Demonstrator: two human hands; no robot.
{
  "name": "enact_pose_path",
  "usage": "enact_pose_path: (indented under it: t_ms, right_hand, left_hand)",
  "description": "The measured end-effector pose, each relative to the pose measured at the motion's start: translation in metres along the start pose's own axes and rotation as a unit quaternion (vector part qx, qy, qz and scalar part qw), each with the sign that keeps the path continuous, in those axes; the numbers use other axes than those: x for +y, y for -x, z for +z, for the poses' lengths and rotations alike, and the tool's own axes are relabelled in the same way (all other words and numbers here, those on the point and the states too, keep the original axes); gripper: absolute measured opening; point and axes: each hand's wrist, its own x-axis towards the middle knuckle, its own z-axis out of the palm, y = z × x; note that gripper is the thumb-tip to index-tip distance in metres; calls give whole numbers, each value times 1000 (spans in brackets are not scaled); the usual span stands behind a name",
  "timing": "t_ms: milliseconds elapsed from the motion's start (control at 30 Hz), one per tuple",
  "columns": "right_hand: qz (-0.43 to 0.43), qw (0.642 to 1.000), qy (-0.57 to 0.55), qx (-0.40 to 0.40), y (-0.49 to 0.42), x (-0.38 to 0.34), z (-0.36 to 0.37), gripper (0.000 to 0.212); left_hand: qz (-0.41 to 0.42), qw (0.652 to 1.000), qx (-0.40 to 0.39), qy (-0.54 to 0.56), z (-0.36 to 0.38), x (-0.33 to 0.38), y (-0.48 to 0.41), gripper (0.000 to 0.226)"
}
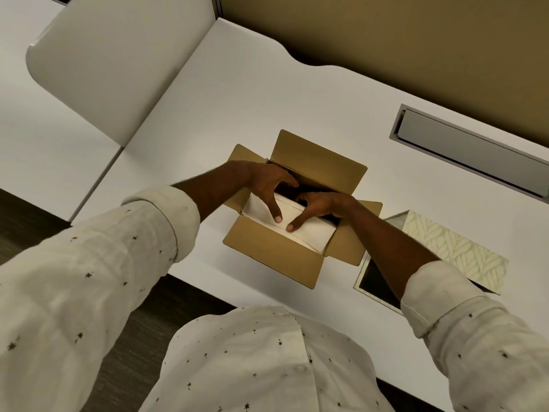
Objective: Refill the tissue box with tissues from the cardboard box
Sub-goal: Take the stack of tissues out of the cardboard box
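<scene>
Open cardboard box (269, 254) near the front edge of a white desk (237, 99), all four flaps folded outward; inside it, a white stack of tissues (309, 234) filling the near half of the cavity, the far half in shadow; left hand (271, 185) reaching in over the box's left flap, spread wide, thumb laid along the box's far inner wall and index fingertip pressed down on the top of the tissues, nothing gripped; right hand (322, 208) coming in over the box's right flap, loosely open, index finger stretched onto the tissue stack just beside the left fingertip, remaining fingers curled down into the dark far side of the box, whether hooked behind the stack impossible to tell; both forearms bare, cream sleeves (118, 263) with small dark star marks rolled back above the wrists; to the right of the box and partly behind the right forearm, the tissue box (454, 251), pale with a leaf pattern, lying on the desk with a dark open face turned toward the near edge, interior looking dark; further right of the box and beyond it, a grey recessed cable tray (469, 150) set into the desk; to the left of the box, a white rounded panel (113, 63) standing beside the desk; behind the box, a tan partition wall (401, 34).
</scene>
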Motion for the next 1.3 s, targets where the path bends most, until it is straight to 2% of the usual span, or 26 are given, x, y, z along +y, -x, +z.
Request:
enact_pose_path:
  t_ms: [367, 533, 600, 700, 800, 967, 1133, 1233, 1300]
  right_hand:
    - [-15, 1000, 4, -14, -3, -2, -1, 81]
    - [-33, 999, 23, -5, 0, -3, 1, 97]
    - [-67, 997, 28, 17, 4, -5, 3, 108]
    - [-122, 990, 36, 61, 11, -3, 5, 126]
    - [-150, 981, 62, 102, 16, 0, 11, 124]
    - [-193, 941, 145, 237, 37, 0, 24, 91]
    - [-222, 882, 210, 359, 56, 2, 45, 86]
    - [-222, 849, 258, 403, 62, 6, 56, 84]
    - [-220, 833, 275, 426, 65, 7, 61, 83]
  left_hand:
    - [7, 999, -31, -37, 2, 1, -3, 105]
    - [20, 999, -22, -16, -1, 0, -1, 105]
    - [24, 1000, 7, 18, -2, -2, 5, 102]
    - [33, 984, 107, 139, -1, -7, 18, 85]
    - [38, 952, 183, 242, 0, -11, 27, 60]
    - [42, 896, 220, 383, 1, -11, 34, 55]
    - [38, 858, 244, 449, -5, -9, 39, 47]
    - [50, 855, 260, 447, -9, -9, 43, 45]
    - [59, 877, 248, 407, -9, -11, 44, 43]
